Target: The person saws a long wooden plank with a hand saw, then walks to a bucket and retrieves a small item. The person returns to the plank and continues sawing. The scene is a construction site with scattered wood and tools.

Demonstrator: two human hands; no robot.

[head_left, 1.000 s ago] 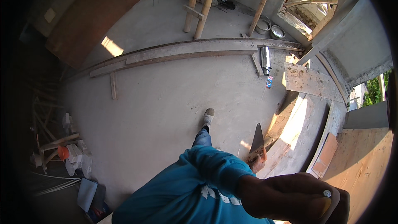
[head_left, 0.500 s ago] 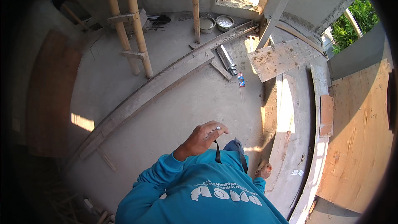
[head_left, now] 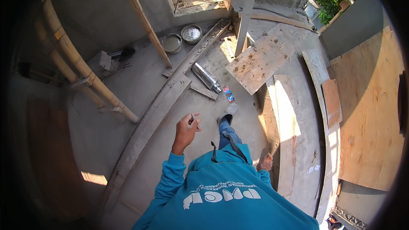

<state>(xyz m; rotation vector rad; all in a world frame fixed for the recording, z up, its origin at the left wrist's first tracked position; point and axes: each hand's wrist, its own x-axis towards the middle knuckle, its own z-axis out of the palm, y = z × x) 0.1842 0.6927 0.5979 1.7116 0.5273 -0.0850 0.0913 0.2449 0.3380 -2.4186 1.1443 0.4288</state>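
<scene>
My left hand (head_left: 186, 131) is raised ahead of my body, over the grey floor. Its fingers are curled, and what sits between them is too small to make out. Low at my right side hangs my right hand (head_left: 265, 162), close to the long boards, its fingers curled in and partly shaded. I cannot see anything sure in it. My shoe (head_left: 228, 111) is stretched forward, near a small red and blue packet (head_left: 228, 94). A shiny silver cylinder (head_left: 206, 77) lies just beyond the packet.
A long concrete-stained beam (head_left: 159, 115) crosses the floor at left. Two buckets (head_left: 172, 42) stand by the wall. A bamboo ladder-like frame (head_left: 81, 68) leans at left. A dirty plywood sheet (head_left: 266, 59), boards (head_left: 286, 145) and a large plywood panel (head_left: 368, 115) lie at right.
My view has swung to the right and the silver cylinder is nearer my body. One foot has come forward. My left hand has moved out to the left, away from my shirt.
</scene>
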